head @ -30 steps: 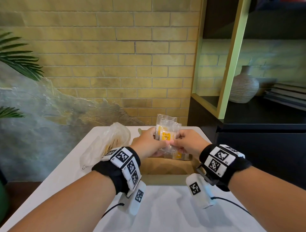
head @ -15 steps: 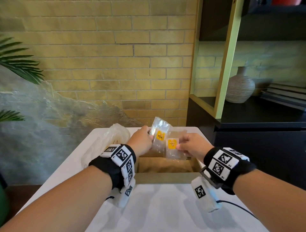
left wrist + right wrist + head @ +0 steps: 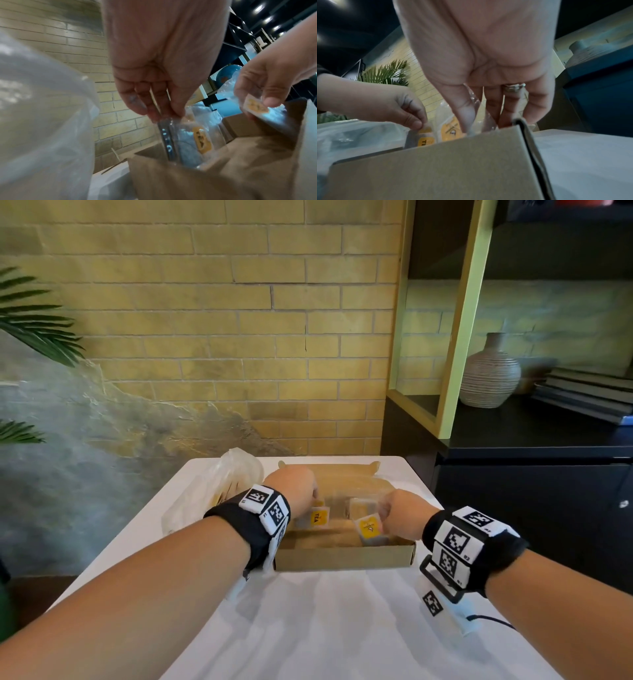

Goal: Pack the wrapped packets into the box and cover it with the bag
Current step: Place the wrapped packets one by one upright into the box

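Both packets, held above the box [image 3: 342, 558] a moment ago, are now lowered inside it, left hand [image 3: 294, 491] pinching one [image 3: 317, 517], right hand [image 3: 402, 513] the other [image 3: 368, 529], bag [image 3: 212, 494] waiting left of it.

head: looks forward and down over both forearms at the open brown cardboard box [image 3: 342, 558]
wrists: close, along the fingers
shared: the box

White table [image 3: 342, 628]; box [image 3: 342, 558]; bag [image 3: 212, 494]
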The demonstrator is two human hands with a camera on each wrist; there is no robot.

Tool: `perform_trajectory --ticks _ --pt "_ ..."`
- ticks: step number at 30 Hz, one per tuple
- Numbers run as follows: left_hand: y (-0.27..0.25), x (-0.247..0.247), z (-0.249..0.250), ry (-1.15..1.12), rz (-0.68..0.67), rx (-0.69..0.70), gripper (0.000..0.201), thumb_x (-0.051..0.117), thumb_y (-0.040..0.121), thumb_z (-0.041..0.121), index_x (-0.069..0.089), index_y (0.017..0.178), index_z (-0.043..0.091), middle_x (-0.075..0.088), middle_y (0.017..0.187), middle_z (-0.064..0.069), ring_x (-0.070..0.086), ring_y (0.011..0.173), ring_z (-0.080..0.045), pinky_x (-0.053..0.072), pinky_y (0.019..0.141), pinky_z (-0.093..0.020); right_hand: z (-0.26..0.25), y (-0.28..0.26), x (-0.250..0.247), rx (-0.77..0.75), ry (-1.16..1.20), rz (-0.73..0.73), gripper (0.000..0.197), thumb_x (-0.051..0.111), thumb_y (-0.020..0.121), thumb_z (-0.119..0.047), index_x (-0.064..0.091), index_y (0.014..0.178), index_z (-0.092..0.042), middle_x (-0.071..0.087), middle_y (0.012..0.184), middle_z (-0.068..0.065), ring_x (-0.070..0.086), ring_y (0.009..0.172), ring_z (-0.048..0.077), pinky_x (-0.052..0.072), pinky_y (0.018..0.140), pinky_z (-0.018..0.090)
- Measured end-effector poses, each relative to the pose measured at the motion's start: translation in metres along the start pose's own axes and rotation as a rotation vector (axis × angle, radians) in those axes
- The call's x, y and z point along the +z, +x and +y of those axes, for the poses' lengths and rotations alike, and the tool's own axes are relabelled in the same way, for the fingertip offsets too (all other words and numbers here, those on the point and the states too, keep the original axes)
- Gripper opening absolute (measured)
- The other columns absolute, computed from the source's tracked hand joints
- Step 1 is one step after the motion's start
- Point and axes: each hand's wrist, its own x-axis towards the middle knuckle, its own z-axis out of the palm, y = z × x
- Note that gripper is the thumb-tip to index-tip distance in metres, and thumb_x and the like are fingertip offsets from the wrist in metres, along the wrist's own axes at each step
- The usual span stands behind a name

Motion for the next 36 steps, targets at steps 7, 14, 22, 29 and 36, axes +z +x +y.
perform_trajectory --ticks 7,14,22,29,36 --pt "0.009 0.019 -0.001 0.134 -0.069 0.018 0.024 0.05 0.089 0.006 0.068 0.105 0.007 0.066 0.107 -0.012 0.063 0.094 -0.03 0.052 0.083 -0.034 0.009 -0.004 -0.004 -0.016 -0.179 -0.04 0.024 0.058 0.088 -0.011 0.059 0.112 -0.006 0.059 0.109 0.009 0.056 0.103 0.022 0.045 0.083 0.026" --pt "0.014 0.011 -0.006 0.142 -0.024 0.021 0.028 0.048 0.09 0.006 0.067 0.11 0.009 0.06 0.118 -0.014 0.049 0.079 -0.024 0.045 0.077 -0.029 0.016 -0.006 -0.006 -0.034 -0.154 -0.041 0.032 0.06 0.088 -0.012 0.058 0.119 -0.004 0.06 0.116 0.012 0.057 0.104 0.022 0.045 0.087 0.026" --pt "0.014 0.017 0.0 0.233 0.026 0.014 0.014 0.052 0.091 0.012 0.066 0.092 0.012 0.059 0.099 -0.01 0.052 0.077 -0.027 0.045 0.072 -0.031 0.016 -0.007 -0.006 -0.053 -0.178 -0.055 0.032 0.059 0.087 -0.012 0.058 0.118 -0.003 0.057 0.104 0.011 0.048 0.09 0.017 0.044 0.083 0.026" --pt "0.014 0.014 -0.003 0.272 0.084 -0.019 0.024 0.049 0.089 0.009 0.062 0.108 0.014 0.059 0.114 -0.01 0.057 0.1 -0.029 0.046 0.083 -0.035 0.021 -0.007 -0.007 -0.057 -0.159 -0.061 0.029 0.058 0.088 -0.011 0.058 0.116 -0.003 0.054 0.101 0.009 0.047 0.09 0.017 0.042 0.081 0.025" --pt "0.01 0.009 -0.003 0.216 0.162 -0.018 0.032 0.047 0.088 0.009 0.057 0.117 0.013 0.057 0.118 -0.009 0.054 0.107 -0.028 0.046 0.085 -0.036 0.023 -0.002 -0.021 -0.08 0.031 0.019 0.012 0.055 0.085 -0.001 0.059 0.09 -0.012 0.054 0.091 0.004 0.057 0.099 0.024 0.046 0.078 0.024"
